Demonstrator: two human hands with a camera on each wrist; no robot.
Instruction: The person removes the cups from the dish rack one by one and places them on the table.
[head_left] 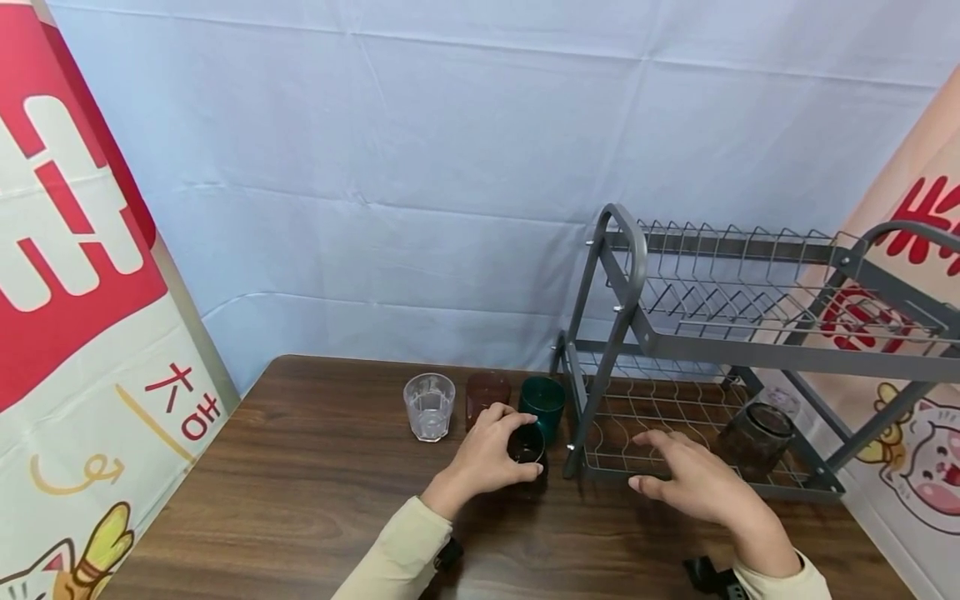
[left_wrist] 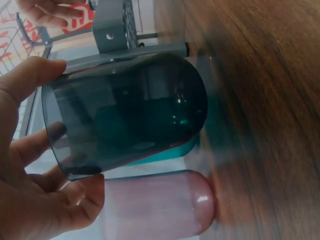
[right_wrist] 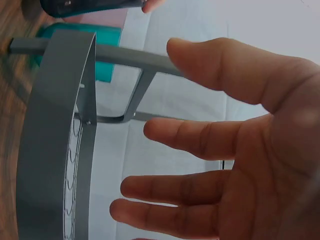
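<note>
My left hand [head_left: 483, 457] grips a dark grey see-through glass [left_wrist: 125, 115] near its rim, thumb on one side and fingers on the other. The glass's rounded base is close over the wooden table. Just behind it stand a teal glass [head_left: 543, 398] and a reddish-brown glass [head_left: 487, 390], the latter looking pink in the left wrist view. A clear faceted glass [head_left: 430, 407] stands to their left. My right hand [head_left: 693, 477] hovers at the front of the rack's lower tier with fingers apart, holding nothing.
A grey two-tier metal dish rack [head_left: 750, 348] stands at the right. On its lower tier, at the right end, are a dark glass [head_left: 753, 443] and a clear glass [head_left: 782, 402] behind it. A pale cloth [head_left: 390, 208] hangs behind the table [head_left: 300, 467].
</note>
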